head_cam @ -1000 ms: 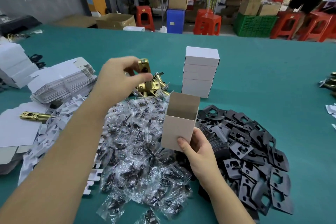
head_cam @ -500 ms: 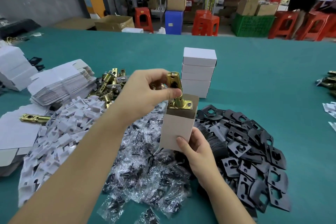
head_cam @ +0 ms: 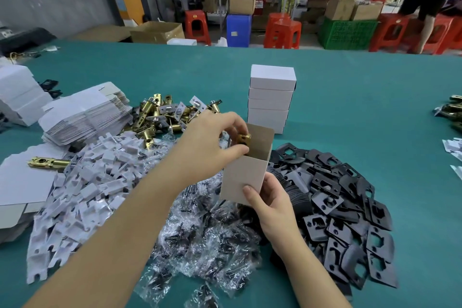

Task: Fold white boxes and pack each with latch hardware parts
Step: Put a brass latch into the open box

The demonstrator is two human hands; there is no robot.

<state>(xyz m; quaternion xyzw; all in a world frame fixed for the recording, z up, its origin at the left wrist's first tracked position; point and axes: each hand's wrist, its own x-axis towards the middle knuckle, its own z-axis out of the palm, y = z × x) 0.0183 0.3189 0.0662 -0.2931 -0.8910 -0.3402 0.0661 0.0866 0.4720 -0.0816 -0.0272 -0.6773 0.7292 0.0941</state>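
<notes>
Brass-coloured cylindrical latch bolt [head_cam: 243, 139], poised above a half-second earlier, now sinks into the open white cardboard box [head_cam: 243, 177]; left hand [head_cam: 212, 142] pinches it, right hand [head_cam: 271, 204] grips the box.

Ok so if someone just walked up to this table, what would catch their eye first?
Probably the open white box held up at centre by the right hand, while the left hand lowers a brass latch into it. Behind it stands a stack of closed white boxes, and black plates lie heaped to the right.
</notes>
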